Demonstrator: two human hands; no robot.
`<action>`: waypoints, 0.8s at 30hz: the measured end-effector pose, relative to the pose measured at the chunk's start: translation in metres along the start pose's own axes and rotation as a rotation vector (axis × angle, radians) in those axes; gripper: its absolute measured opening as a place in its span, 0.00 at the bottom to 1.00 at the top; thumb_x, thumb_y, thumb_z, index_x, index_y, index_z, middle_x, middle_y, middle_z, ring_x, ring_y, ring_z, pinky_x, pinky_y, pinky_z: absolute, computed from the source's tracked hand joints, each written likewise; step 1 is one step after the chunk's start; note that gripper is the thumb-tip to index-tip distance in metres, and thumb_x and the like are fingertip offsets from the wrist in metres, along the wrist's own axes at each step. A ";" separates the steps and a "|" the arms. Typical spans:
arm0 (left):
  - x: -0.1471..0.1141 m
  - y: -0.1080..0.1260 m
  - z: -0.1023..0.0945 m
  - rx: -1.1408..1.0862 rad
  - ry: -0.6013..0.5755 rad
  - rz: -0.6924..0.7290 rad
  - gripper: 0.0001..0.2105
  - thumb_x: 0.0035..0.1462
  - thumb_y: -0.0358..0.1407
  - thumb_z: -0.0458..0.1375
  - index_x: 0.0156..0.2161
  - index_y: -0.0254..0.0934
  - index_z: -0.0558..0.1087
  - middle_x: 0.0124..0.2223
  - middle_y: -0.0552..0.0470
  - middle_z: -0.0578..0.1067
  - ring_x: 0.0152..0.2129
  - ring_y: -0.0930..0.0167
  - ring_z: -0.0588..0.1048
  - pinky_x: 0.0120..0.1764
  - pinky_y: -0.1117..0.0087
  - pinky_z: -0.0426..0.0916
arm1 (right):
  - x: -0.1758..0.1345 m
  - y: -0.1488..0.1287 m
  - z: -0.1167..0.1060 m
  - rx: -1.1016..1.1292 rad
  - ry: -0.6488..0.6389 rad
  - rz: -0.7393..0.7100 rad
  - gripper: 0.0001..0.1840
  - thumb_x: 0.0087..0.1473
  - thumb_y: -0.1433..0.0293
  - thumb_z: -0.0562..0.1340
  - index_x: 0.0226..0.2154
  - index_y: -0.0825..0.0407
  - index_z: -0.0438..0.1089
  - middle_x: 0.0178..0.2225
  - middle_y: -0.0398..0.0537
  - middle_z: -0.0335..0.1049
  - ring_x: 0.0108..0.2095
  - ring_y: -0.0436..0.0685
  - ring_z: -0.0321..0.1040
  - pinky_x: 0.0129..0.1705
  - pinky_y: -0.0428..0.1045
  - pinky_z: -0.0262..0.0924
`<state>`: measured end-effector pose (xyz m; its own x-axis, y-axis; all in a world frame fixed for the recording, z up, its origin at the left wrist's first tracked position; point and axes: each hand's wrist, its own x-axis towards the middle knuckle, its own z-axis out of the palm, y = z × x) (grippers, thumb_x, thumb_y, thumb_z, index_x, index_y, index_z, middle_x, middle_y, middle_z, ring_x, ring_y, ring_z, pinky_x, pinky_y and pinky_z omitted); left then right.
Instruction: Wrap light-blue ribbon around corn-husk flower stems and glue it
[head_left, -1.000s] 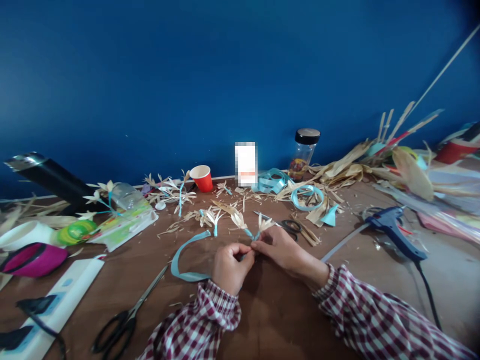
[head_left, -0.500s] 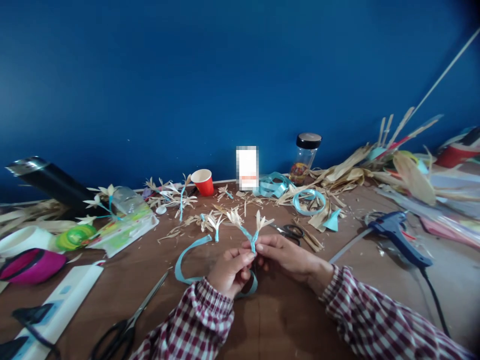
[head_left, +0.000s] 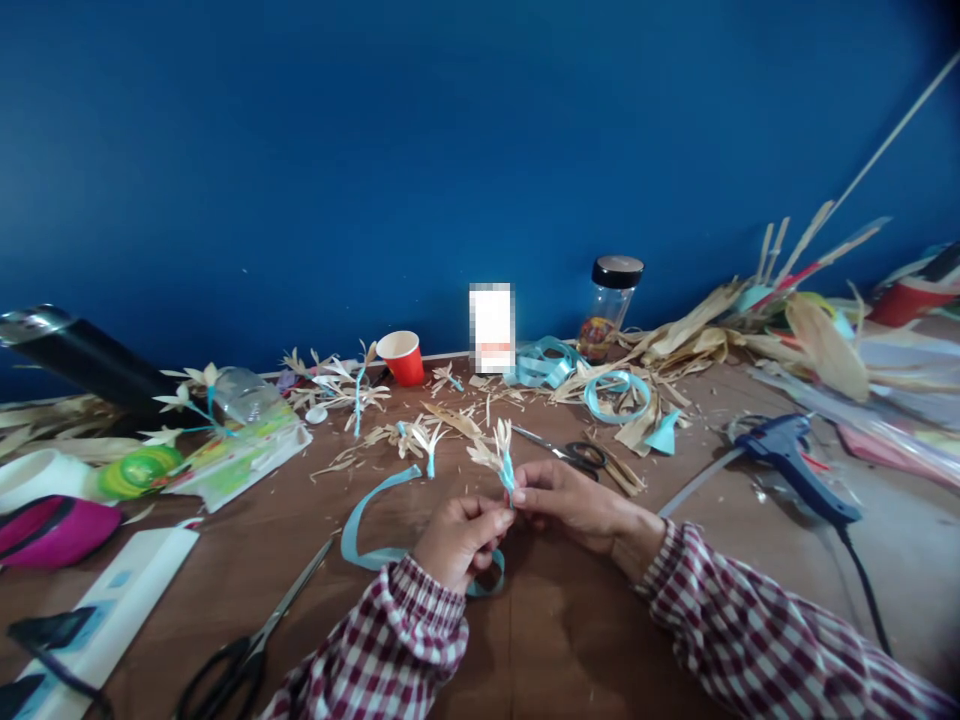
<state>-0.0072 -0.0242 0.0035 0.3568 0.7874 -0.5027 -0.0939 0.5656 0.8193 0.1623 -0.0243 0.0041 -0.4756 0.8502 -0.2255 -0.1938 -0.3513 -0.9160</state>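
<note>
Between my two hands stands a small corn-husk flower sprig (head_left: 506, 465), with pale petals on top and a stem wrapped in light blue ribbon. My left hand (head_left: 463, 540) pinches the lower stem between thumb and fingers. From the other side, my right hand (head_left: 566, 502) pinches the same stem a little higher. A length of light blue ribbon (head_left: 356, 530) curls on the table behind and under my left hand; whether it joins the stem is hidden. Just beyond the hands lies another small husk flower (head_left: 429, 445) with a blue stem.
Scissors (head_left: 251, 640) lie front left beside a white power strip (head_left: 135, 590); a second pair (head_left: 585, 455) lies behind my right hand. At right is a blue glue gun (head_left: 799, 465). A red paper cup (head_left: 405, 360), ribbon rolls (head_left: 547, 362), a jar (head_left: 607, 310) and husks (head_left: 690, 335) line the wall.
The sprig has turned in my fingers: its two spread flower heads now overlap into one cluster. Both hands stay pinched on the stem. The whole view has shifted slightly.
</note>
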 end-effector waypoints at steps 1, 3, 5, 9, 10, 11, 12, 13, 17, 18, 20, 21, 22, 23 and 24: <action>0.000 0.000 0.001 0.061 0.039 0.038 0.15 0.32 0.41 0.68 0.20 0.32 0.69 0.15 0.59 0.64 0.11 0.82 0.58 0.13 0.82 0.48 | 0.000 0.000 0.000 -0.016 0.019 0.006 0.15 0.46 0.61 0.65 0.25 0.56 0.65 0.20 0.39 0.61 0.18 0.43 0.52 0.18 0.40 0.42; -0.002 -0.001 0.004 0.171 0.118 0.115 0.14 0.35 0.42 0.66 0.20 0.32 0.70 0.15 0.58 0.65 0.11 0.82 0.59 0.13 0.81 0.50 | 0.000 0.000 0.001 -0.048 0.051 0.004 0.16 0.46 0.60 0.65 0.24 0.55 0.64 0.19 0.38 0.59 0.18 0.43 0.51 0.17 0.40 0.41; -0.003 -0.003 0.006 0.267 0.190 0.189 0.12 0.38 0.41 0.64 0.21 0.33 0.70 0.15 0.58 0.65 0.10 0.80 0.60 0.14 0.79 0.53 | 0.001 -0.001 0.002 -0.099 0.089 -0.006 0.16 0.46 0.60 0.64 0.23 0.55 0.63 0.18 0.37 0.58 0.17 0.43 0.50 0.17 0.40 0.40; -0.005 -0.006 0.008 0.460 0.251 0.362 0.09 0.43 0.38 0.61 0.22 0.34 0.73 0.14 0.56 0.67 0.12 0.76 0.63 0.17 0.77 0.57 | 0.002 -0.002 0.008 -0.273 0.236 -0.046 0.14 0.47 0.61 0.63 0.23 0.54 0.63 0.16 0.37 0.57 0.16 0.44 0.50 0.18 0.41 0.42; -0.005 -0.006 0.008 0.501 0.261 0.407 0.08 0.44 0.37 0.60 0.22 0.34 0.74 0.15 0.55 0.68 0.13 0.76 0.64 0.18 0.76 0.57 | 0.002 -0.003 0.010 -0.336 0.280 -0.072 0.13 0.46 0.63 0.63 0.22 0.55 0.64 0.16 0.37 0.58 0.17 0.45 0.51 0.18 0.42 0.44; -0.006 -0.007 0.007 0.530 0.276 0.446 0.07 0.44 0.37 0.60 0.22 0.34 0.74 0.16 0.54 0.69 0.14 0.75 0.65 0.19 0.76 0.58 | 0.003 -0.002 0.012 -0.398 0.326 -0.100 0.11 0.46 0.64 0.63 0.22 0.55 0.65 0.17 0.38 0.60 0.18 0.45 0.52 0.19 0.42 0.45; -0.006 -0.006 0.007 0.546 0.294 0.478 0.06 0.43 0.36 0.61 0.22 0.34 0.74 0.17 0.53 0.70 0.15 0.75 0.66 0.20 0.76 0.58 | 0.003 -0.002 0.013 -0.452 0.367 -0.127 0.10 0.45 0.66 0.64 0.22 0.55 0.65 0.18 0.40 0.61 0.20 0.46 0.54 0.21 0.43 0.47; -0.006 -0.006 0.007 0.542 0.310 0.500 0.06 0.43 0.35 0.61 0.21 0.34 0.74 0.17 0.53 0.70 0.16 0.74 0.66 0.21 0.76 0.58 | 0.003 -0.002 0.015 -0.484 0.402 -0.151 0.10 0.44 0.66 0.64 0.22 0.55 0.66 0.19 0.41 0.62 0.21 0.46 0.55 0.22 0.43 0.48; -0.005 -0.004 0.007 0.330 0.257 0.426 0.07 0.40 0.36 0.63 0.20 0.34 0.72 0.14 0.57 0.65 0.13 0.77 0.62 0.17 0.77 0.54 | 0.002 -0.003 0.016 -0.324 0.300 -0.191 0.13 0.47 0.62 0.63 0.25 0.55 0.67 0.20 0.40 0.61 0.21 0.46 0.55 0.22 0.43 0.49; -0.004 -0.004 0.007 0.244 0.225 0.383 0.08 0.40 0.37 0.63 0.20 0.34 0.72 0.13 0.58 0.64 0.12 0.78 0.61 0.16 0.78 0.53 | 0.001 -0.004 0.015 -0.249 0.224 -0.185 0.14 0.49 0.60 0.62 0.26 0.55 0.67 0.20 0.39 0.61 0.20 0.46 0.54 0.22 0.43 0.49; -0.002 -0.004 0.008 0.064 0.169 0.298 0.11 0.38 0.40 0.65 0.21 0.34 0.71 0.14 0.59 0.64 0.11 0.80 0.60 0.15 0.79 0.50 | -0.001 -0.005 0.013 -0.121 0.091 -0.154 0.16 0.53 0.57 0.59 0.28 0.55 0.68 0.21 0.40 0.61 0.21 0.45 0.55 0.22 0.42 0.50; -0.001 -0.005 0.008 -0.018 0.148 0.264 0.13 0.36 0.41 0.66 0.21 0.33 0.70 0.15 0.59 0.65 0.11 0.81 0.59 0.15 0.79 0.50 | -0.001 -0.005 0.011 -0.072 0.047 -0.132 0.17 0.53 0.57 0.58 0.29 0.55 0.68 0.22 0.40 0.61 0.21 0.45 0.56 0.22 0.42 0.51; 0.000 -0.006 0.009 -0.086 0.129 0.234 0.14 0.35 0.42 0.66 0.21 0.33 0.69 0.15 0.60 0.65 0.10 0.82 0.59 0.15 0.80 0.49 | -0.002 -0.005 0.010 -0.036 0.018 -0.113 0.17 0.53 0.57 0.58 0.28 0.55 0.68 0.22 0.41 0.62 0.22 0.45 0.56 0.22 0.42 0.51; 0.000 -0.006 0.009 -0.135 0.113 0.209 0.15 0.34 0.42 0.67 0.20 0.33 0.69 0.16 0.60 0.65 0.10 0.82 0.59 0.15 0.80 0.49 | -0.002 -0.005 0.009 -0.008 0.001 -0.103 0.17 0.52 0.57 0.60 0.27 0.55 0.69 0.22 0.41 0.62 0.22 0.45 0.57 0.23 0.41 0.52; 0.001 -0.007 0.009 -0.161 0.093 0.187 0.16 0.33 0.42 0.68 0.20 0.32 0.68 0.16 0.60 0.65 0.10 0.83 0.59 0.15 0.81 0.50 | -0.002 -0.005 0.009 0.017 -0.007 -0.101 0.17 0.50 0.57 0.61 0.27 0.55 0.69 0.23 0.41 0.62 0.22 0.45 0.57 0.23 0.41 0.52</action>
<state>0.0022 -0.0299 -0.0001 0.2327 0.8969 -0.3761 -0.2995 0.4340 0.8497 0.1569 -0.0280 0.0116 -0.4591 0.8788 -0.1301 -0.2558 -0.2710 -0.9280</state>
